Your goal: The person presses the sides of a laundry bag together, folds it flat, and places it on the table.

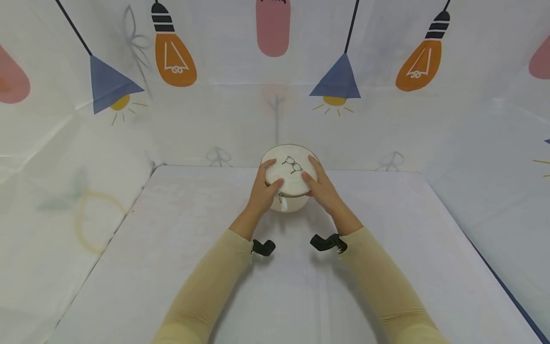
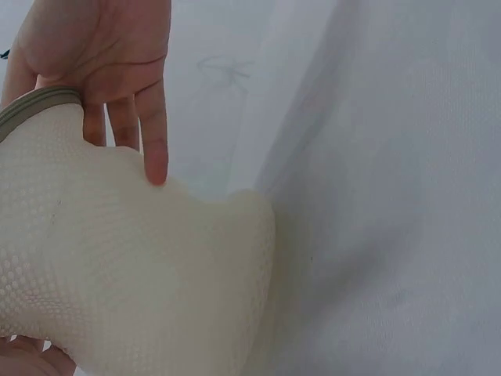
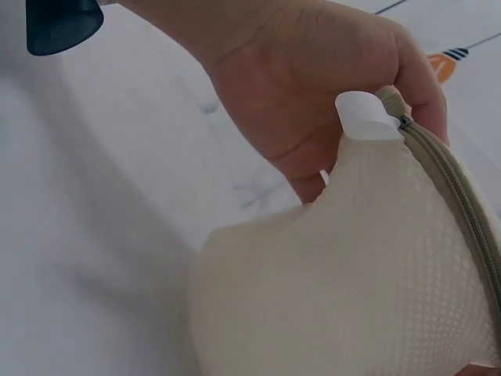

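A cream mesh laundry bag (image 1: 290, 167), with a round top and a dark line drawing on it, is held up near the table's far side. My left hand (image 1: 263, 190) grips the left of its top, thumb on the upper face. At the right side my right hand (image 1: 325, 190) holds it the same way. The left wrist view shows the soft, dented mesh body (image 2: 156, 251) hanging below the rim. A closed-looking olive zip (image 3: 462, 196) runs round that rim in the right wrist view, with a white tag (image 3: 365, 116) beside its end.
A white-covered table (image 1: 193, 210) lies beneath the arms. Behind it hangs a pale cloth backdrop (image 1: 240, 114) printed with lamps and bulbs. Dark wrist-camera mounts (image 1: 328, 242) jut inward from both sleeves.
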Demonstrator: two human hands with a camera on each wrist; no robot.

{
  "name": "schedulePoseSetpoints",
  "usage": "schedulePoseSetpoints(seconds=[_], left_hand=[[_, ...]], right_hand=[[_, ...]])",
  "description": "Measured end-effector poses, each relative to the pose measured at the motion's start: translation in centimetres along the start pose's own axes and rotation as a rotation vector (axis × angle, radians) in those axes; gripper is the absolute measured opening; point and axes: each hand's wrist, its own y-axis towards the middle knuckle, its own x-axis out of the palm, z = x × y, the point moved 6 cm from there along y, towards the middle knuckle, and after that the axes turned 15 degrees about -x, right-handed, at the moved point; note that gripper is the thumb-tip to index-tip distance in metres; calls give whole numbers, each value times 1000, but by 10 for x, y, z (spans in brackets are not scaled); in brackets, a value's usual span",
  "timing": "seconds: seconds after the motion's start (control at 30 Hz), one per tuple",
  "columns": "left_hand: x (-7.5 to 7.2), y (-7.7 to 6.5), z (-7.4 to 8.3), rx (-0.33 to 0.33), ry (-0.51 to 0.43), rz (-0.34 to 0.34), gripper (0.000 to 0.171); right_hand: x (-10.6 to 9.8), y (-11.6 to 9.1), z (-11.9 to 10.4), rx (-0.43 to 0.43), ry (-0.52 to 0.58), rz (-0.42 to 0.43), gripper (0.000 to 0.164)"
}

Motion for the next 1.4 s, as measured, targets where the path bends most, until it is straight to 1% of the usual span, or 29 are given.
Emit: schedulePoseSetpoints(seconds=[0.03, 0.07, 0.27, 0.43, 0.63, 0.83, 1.03, 1.13, 1.23, 1.3, 1.33, 1.4], left_hand=[[0, 0, 0, -3, -4, 2, 60], [1, 0, 0, -4, -9, 1, 60], [3, 0, -4, -28, 3, -30, 59], [5, 0, -9, -69, 69, -43, 59], [4, -2, -11, -82, 175, -47, 61], [0, -5, -11, -80, 369, -23, 63], [-2, -8, -8, -49, 538, -8, 67], [-3, -10, -6, -33, 607, -1, 69], [-4, -11, -6, -31, 648, 2, 70], [-4, -11, -7, -37, 657, -1, 70], [-4, -11, -7, -40, 658, -3, 70], [-4, -11, -8, -42, 630, -14, 69]], right_hand=[[0, 0, -1, 0, 16, 8, 67], [0, -1, -8, -5, 29, 16, 66], [-3, -10, -42, 3, 27, 60, 64], [-4, -11, -38, 26, 52, 96, 64], [-4, -12, -35, 29, 91, 101, 64], [-5, -13, -34, 20, 115, 100, 65], [-4, -14, -39, 11, 107, 102, 65], [-4, -14, -40, 15, 95, 102, 65], [-3, -13, -37, 14, 91, 102, 66], [-3, -10, -27, 14, 99, 105, 67], [-3, -8, -21, 15, 103, 108, 67], [-2, -5, -11, 12, 114, 114, 69]])
